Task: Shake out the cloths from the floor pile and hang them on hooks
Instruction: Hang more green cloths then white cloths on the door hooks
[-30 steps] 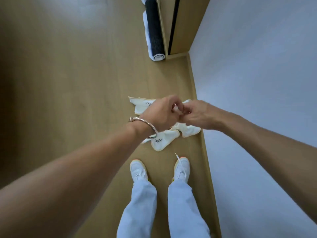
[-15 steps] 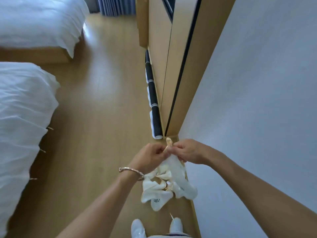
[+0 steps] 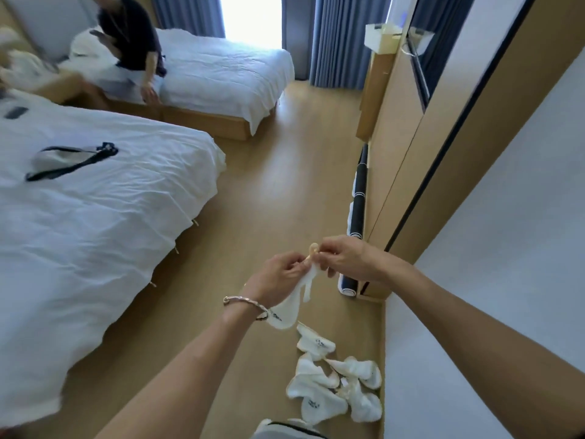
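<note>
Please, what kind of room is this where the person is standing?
Probably a twin hotel room or a similar bedroom: the near white-sheeted bed and the far white-sheeted bed, long blue curtains beside a bright window, and a tall light-wood cabinet.

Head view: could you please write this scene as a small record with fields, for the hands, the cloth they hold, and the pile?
hands: left hand and right hand, both pinching one cloth
cloth: cloth white, hanging below the hands, its loop sticking up between them
pile: pile of white cloths on the floor, beside the wall
hooks: none in view
nearby: bed at the left; bracelet on the left wrist
</note>
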`<state>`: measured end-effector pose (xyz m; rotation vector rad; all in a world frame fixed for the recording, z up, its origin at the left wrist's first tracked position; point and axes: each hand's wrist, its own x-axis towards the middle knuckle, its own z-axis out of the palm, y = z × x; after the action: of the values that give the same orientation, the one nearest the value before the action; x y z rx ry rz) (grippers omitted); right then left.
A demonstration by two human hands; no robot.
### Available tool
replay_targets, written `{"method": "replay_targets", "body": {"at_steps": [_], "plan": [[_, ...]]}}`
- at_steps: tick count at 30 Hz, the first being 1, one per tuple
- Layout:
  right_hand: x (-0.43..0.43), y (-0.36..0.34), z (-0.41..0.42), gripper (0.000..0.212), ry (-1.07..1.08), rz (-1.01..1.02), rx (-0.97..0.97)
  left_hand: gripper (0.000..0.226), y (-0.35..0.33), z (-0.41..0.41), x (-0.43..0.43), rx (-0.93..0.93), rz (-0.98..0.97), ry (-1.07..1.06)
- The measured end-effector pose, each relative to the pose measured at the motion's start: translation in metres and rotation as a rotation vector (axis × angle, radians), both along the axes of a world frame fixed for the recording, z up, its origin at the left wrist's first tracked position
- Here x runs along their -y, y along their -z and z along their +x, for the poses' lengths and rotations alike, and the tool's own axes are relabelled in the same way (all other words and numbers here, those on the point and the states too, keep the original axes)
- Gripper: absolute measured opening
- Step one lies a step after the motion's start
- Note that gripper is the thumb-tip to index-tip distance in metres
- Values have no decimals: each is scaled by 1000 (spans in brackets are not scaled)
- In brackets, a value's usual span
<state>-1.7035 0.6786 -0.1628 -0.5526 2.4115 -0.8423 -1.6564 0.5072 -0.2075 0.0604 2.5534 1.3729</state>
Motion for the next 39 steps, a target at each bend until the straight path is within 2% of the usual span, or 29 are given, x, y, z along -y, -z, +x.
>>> {"method": "replay_targets", "body": {"at_steps": [6,10,17,22,26,28,31,35,39], "plan": [[38,24,12,30,-193,-105,94,47,8,67,14,24,42,-315],[78,38,52,29,-362,-156,177,25,13,128,26,-28,-2,-614],[159,25,148,32,-731,-103,228,14,1,253,53,-89,15,-1085],[203,7,225,27,-874,-67,182,12,-3,331,70,-140,282,-1303],[233,0,295,28,-975,-34,71,15,-4,403,87,-169,570,-1352],[249,1,339,29,-1012,-41,22,15,-4,449,95,-192,645,-1385],[270,2,421,30,-1092,-52,-35,15,-1,528,105,-215,610,-1469],[296,3,527,29,-1255,-70,-114,25,2,628,111,-215,388,-1667],[314,14,619,28,-1409,-82,-247,21,7,713,106,-178,186,-1908]]}}
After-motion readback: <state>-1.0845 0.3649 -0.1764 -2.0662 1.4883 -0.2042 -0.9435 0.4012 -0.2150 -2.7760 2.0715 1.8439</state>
